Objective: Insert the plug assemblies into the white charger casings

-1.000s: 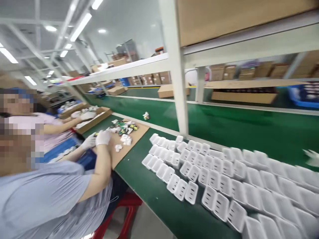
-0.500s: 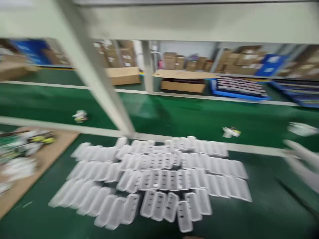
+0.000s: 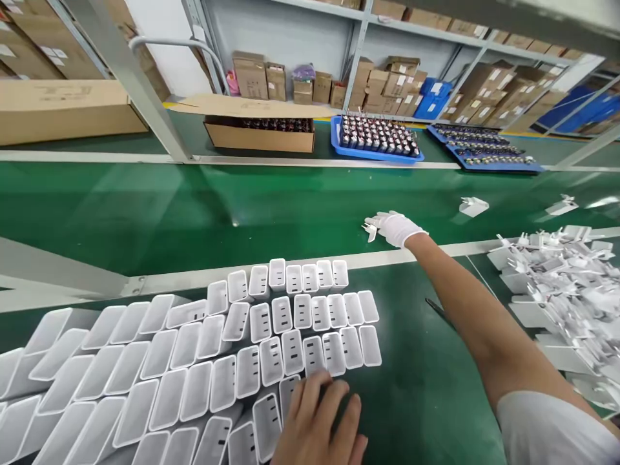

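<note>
My left hand (image 3: pixel 322 423), bare, is low in the middle with its fingers bent and spread. It is over the near right end of several rows of white open plastic boxes (image 3: pixel 223 382); some have small dark slots in the bottom. Whether its fingertips touch a box is hidden. My right hand (image 3: pixel 394 227), in a white glove, reaches far out over the green conveyor belt (image 3: pixel 290 213). At its fingertips is a small white part with prongs (image 3: pixel 371 231), apparently pinched between the fingers.
More white pronged parts (image 3: pixel 473 206) lie on the belt. A large heap of white parts (image 3: pixel 562 290) is on the right. A dark pen-like tool (image 3: pixel 440 312) lies near my right forearm. Beyond the belt are an open carton (image 3: pixel 261 135) and blue trays (image 3: pixel 378 155). A slanted post (image 3: pixel 135 84) stands at left.
My view has swung right and sharpened. My left hand has come into view over the boxes. My gloved right hand now shows at the belt, and the heap on the right has appeared.
</note>
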`<state>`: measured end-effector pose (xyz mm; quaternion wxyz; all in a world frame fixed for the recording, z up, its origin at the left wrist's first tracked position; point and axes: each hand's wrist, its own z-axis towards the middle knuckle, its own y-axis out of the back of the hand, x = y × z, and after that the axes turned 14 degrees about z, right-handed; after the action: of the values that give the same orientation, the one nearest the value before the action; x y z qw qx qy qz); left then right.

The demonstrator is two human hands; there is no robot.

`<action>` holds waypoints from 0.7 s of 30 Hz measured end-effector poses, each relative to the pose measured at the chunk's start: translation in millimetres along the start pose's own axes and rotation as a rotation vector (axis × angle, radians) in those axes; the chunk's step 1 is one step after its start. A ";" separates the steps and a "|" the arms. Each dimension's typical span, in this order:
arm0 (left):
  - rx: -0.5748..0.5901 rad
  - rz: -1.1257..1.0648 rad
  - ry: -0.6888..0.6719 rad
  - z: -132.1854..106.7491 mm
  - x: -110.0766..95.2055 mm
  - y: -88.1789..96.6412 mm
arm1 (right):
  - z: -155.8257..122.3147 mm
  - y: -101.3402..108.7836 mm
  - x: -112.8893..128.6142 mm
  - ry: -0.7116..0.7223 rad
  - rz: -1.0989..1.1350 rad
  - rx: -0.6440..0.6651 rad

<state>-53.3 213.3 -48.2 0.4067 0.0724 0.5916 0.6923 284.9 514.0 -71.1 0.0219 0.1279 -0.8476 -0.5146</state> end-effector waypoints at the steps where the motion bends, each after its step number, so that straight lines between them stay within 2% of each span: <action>1: 0.001 0.058 0.000 5.4 -0.2 -2.6 | -5.1 1.3 -5.7 0.008 0.017 -0.030; 3: -0.004 0.160 0.003 17.2 -2.6 -8.9 | -20.5 2.6 -15.0 -0.026 0.057 -0.104; 6: -0.094 0.257 0.032 35.6 -10.6 -23.4 | -52.9 -3.6 -18.4 -0.188 0.190 -0.257; 8: -0.135 0.359 0.001 47.0 -16.1 -34.3 | -80.8 -12.7 -11.7 -0.230 0.501 -0.432; 9: -0.144 0.402 -0.013 51.8 -18.6 -38.8 | -97.1 -17.7 -5.1 -0.189 0.715 -0.516; 11: -0.149 0.446 -0.045 57.8 -23.8 -43.3 | -134.9 -26.8 14.5 -0.002 1.216 -0.632; 14: -0.155 0.420 -0.099 50.4 -35.9 -37.1 | -200.1 -37.9 58.0 0.288 1.851 -0.610; 16: -0.108 0.366 -0.132 32.1 -45.7 -27.6 | -242.4 -45.9 91.3 0.405 2.066 -0.554; 18: -0.043 0.290 -0.156 6.2 -53.3 -19.4 | -278.0 -56.4 123.2 0.462 2.096 -0.471; 21: 0.012 0.113 -0.125 -32.5 -55.8 -18.7 | -313.7 -77.1 162.7 0.469 1.981 -0.339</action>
<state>-26.5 151.8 -52.8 0.4029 0.1514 0.5642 0.7046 195.6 169.4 -6.9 0.6184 -0.5354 -0.4634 -0.3407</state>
